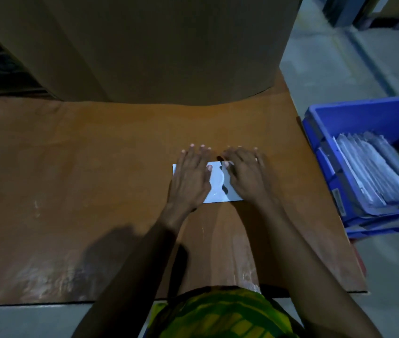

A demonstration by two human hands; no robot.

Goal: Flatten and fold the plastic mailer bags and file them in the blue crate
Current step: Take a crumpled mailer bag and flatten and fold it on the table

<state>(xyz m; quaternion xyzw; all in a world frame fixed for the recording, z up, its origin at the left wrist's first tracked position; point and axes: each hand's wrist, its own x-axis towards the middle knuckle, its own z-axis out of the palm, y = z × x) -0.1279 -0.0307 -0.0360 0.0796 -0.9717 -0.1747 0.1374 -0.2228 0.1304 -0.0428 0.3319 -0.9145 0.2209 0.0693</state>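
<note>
A folded white plastic mailer bag [215, 184] lies flat on the brown table [96, 167], right of its middle. My left hand [190, 178] presses its left part with straight, spread fingers. My right hand [246, 175] lies flat on its right part, fingers reaching past the far edge. Most of the bag is hidden under both palms. The blue crate [325, 142] stands to the right of the table, and several folded mailer bags [373, 172] stand filed upright in it.
A big cardboard box [144, 45] fills the far side of the table, just beyond my fingertips. Grey floor [327, 64] runs along the right. The table's near edge is at my body.
</note>
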